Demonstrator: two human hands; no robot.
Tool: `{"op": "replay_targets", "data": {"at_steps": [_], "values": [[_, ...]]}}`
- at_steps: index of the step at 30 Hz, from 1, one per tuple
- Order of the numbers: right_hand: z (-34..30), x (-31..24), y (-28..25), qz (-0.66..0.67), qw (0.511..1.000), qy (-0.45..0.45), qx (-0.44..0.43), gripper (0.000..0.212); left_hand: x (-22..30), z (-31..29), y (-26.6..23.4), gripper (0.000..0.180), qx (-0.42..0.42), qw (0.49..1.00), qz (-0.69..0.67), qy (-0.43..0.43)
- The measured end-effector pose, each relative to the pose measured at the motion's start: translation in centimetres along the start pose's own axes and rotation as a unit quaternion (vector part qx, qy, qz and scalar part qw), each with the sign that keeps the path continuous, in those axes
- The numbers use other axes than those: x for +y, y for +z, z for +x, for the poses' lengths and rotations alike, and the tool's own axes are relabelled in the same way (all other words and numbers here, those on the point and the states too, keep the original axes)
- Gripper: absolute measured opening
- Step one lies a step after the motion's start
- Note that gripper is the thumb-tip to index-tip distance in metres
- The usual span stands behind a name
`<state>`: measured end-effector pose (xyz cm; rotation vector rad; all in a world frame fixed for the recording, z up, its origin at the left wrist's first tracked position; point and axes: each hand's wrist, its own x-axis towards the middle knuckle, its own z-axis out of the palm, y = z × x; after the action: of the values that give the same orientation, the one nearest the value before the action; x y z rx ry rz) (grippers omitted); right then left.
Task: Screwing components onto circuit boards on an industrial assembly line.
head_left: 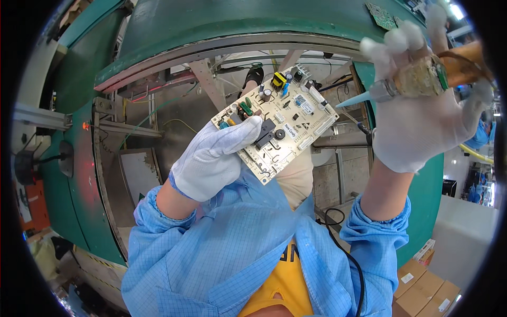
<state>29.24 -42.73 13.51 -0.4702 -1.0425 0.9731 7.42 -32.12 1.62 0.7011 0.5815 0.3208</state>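
My gloved left hand (216, 153) grips a populated circuit board (288, 134) by its left corner, thumb on top over the components. The pale board is tilted above my lap and carries a yellow-and-black transformer, black relays, capacitors and white connectors. On the right, my gloved right hand (417, 124) is palm up with its fingers spread. Across that palm lies a dispensing tool (422, 76) with a pale blue tapered nozzle, a metal collar and a worn, wrapped brown body. Its nozzle tip points left, close to the board's right corner but apart from it.
A green conveyor or bench (237, 21) with a metal edge curves across the far side. Another circuit board (381, 17) lies on it at far right. Green worktops flank me on both sides. Cardboard boxes (425, 290) stand at lower right. A black cable (362, 285) hangs by my right sleeve.
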Motion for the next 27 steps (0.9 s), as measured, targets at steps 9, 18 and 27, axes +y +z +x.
{"op": "replay_targets", "data": {"at_steps": [9, 18, 27], "values": [[-7.9, -4.4, -12.0, 0.096, 0.984, 0.057, 0.136, 0.054, 10.0, 1.7, -8.3, 0.034, 0.013, 0.944, 0.172, 0.280], [-19.4, -5.8, -26.2, -0.398, 0.729, 0.163, 0.533, 0.038, 27.2, 2.6, -27.0, 0.046, 0.564, 0.475, 0.586, 0.336], [-18.8, -1.8, -22.7, -0.588, 0.611, 0.059, 0.527, 0.027, 29.8, 0.6, -45.7, 0.052, 0.532, 0.564, 0.562, 0.290]]}}
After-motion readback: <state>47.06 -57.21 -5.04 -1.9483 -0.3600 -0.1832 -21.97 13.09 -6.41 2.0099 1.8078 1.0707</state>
